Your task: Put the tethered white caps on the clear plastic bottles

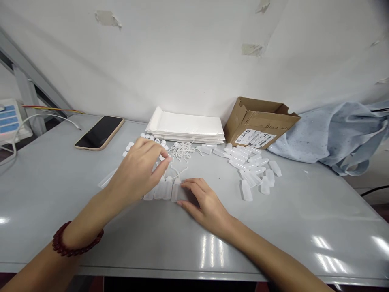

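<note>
Lightly steady the bottle at the right end of the row with the right hand — thumb and fingers parted at its edge — while the left hand hovers, thumb and forefinger seemingly pinching a small white piece.

White painted wall: evenly lit, fairly bright; grey softness deepens toward the upper right corner
Glossy grey tabletop: light, seemingly from overhead, mirrored as striped white glare at lower centre and lower right; a smaller patch at the left edge; front edge bowed by the wide lens
Small translucent white plastic bottles: pale, low in contrast; outlines soft, some merging
Bare right hand: soft shadow in the hollow between thumb and fingers
Bare left hand: fingertip detail too small to make out
Brown cardboard box: dim inside; fine print illegible
Pale blue cloth: stretched toward the right edge
</note>
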A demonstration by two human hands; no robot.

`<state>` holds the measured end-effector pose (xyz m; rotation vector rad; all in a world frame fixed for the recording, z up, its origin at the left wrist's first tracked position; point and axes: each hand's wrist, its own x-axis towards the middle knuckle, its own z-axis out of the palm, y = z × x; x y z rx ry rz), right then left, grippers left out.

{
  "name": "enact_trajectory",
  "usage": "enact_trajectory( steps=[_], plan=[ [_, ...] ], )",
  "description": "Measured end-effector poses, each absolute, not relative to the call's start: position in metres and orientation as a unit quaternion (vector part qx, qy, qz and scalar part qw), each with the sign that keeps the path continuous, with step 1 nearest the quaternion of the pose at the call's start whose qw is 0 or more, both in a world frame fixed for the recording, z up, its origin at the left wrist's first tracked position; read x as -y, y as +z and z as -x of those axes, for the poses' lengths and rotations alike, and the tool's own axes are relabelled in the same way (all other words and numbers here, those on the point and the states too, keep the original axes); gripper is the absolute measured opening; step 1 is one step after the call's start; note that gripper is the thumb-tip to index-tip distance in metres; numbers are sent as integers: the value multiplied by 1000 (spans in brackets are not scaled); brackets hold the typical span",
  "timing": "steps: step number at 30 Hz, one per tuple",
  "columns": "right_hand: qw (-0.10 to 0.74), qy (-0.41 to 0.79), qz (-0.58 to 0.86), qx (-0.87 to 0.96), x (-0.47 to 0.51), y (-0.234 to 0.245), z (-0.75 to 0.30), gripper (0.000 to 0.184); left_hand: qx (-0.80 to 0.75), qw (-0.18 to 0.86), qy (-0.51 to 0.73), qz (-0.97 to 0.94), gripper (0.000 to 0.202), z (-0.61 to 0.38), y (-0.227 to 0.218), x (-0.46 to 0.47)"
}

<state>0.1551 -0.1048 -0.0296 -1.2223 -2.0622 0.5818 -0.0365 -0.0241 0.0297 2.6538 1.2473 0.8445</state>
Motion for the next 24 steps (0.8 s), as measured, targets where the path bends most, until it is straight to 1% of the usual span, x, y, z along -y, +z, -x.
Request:
enact_trajectory(
  steps=[3, 9, 12, 14, 16, 20, 22, 24],
  plan=[
    [335, 220, 468, 788, 105, -29, -155, 30, -444, 54, 292, -845, 17, 35, 30, 23],
    [341, 212, 465, 789, 105, -28, -157, 29, -479, 88, 274, -830, 16, 33, 24, 18],
    [330, 179, 470, 799, 102, -22, -166, 27, -485, 100, 267, -827, 17, 32, 20, 14],
    [304, 143, 488, 806, 98, -11, -179, 24, -490, 103, 257, -826, 18, 31, 18, 11],
    [253, 115, 540, 795, 94, 3, -197, 16, -498, 103, 239, -827, 21, 30, 17, 7],
    [82, 57, 696, 711, 92, 35, -233, 7, -480, 85, 196, -851, 26, 26, 14, -2],
    [9, 58, 749, 660, 92, 44, -243, 12, -462, 70, 174, -867, 29, 23, 13, -7],
    [-45, 45, 773, 631, 93, 47, -247, 18, -453, 57, 156, -876, 29, 19, 13, -13]
  ],
)
